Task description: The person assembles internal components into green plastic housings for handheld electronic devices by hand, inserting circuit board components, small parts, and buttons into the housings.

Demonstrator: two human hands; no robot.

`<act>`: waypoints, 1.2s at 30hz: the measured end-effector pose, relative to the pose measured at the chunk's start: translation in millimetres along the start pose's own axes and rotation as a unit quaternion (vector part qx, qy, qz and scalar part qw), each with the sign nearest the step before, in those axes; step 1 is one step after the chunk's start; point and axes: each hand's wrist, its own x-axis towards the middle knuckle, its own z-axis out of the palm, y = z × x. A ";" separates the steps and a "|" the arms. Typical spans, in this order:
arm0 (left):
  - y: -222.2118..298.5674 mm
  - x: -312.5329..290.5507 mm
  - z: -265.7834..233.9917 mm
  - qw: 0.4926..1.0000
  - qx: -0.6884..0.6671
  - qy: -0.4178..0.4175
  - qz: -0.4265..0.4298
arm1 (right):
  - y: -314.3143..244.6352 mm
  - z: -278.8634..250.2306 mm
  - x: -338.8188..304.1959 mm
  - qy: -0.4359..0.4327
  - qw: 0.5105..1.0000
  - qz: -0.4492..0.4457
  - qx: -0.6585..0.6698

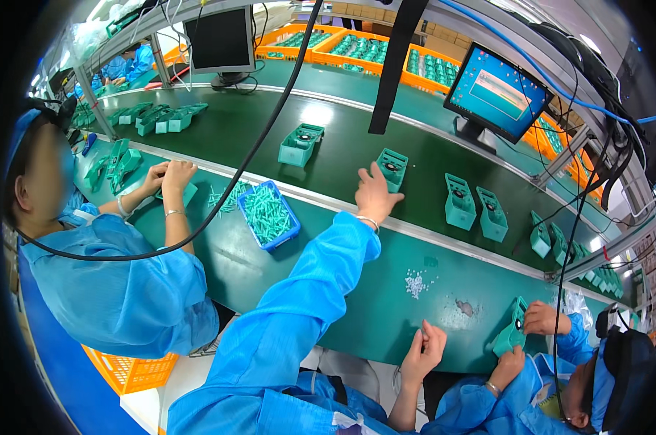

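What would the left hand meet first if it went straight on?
Most likely the green housing right by the left hand, though depth is unclear; they may already touch.

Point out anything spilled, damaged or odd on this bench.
Small white pieces lie loose on the green bench top, with no container. Nearby, a greyish patch mars the surface; I can't tell whether it's wear or residue. Green sticks lie outside the blue tray, perhaps spilled.

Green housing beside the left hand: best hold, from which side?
Probably the long side walls of the green housing, towards its boxy near end, coming from the near side. It lies lengthwise away, and its far end looks more open and frame-like.
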 end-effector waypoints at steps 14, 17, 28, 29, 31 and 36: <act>-34.0 -121.7 -71.3 0.958 -0.146 -0.084 0.232 | -8.2 2.9 4.6 -0.009 0.998 -0.028 -0.049; -61.4 -142.2 -77.3 0.939 -0.191 -0.109 0.264 | -8.3 7.0 4.1 -0.028 0.996 -0.032 -0.073; -60.3 -146.2 -86.1 0.874 -0.315 -0.024 0.368 | -12.7 17.9 7.4 -0.093 0.970 -0.066 -0.216; -61.8 -147.6 -84.4 0.875 -0.316 -0.026 0.365 | -14.2 21.1 10.2 -0.093 0.976 -0.033 -0.196; -59.4 -148.4 -88.2 0.868 -0.331 -0.001 0.371 | -26.6 27.9 22.4 -0.111 0.974 -0.040 -0.195; -50.8 -144.6 -112.1 0.829 -0.368 0.086 0.413 | -67.5 104.3 95.8 -0.158 0.957 -0.194 -0.150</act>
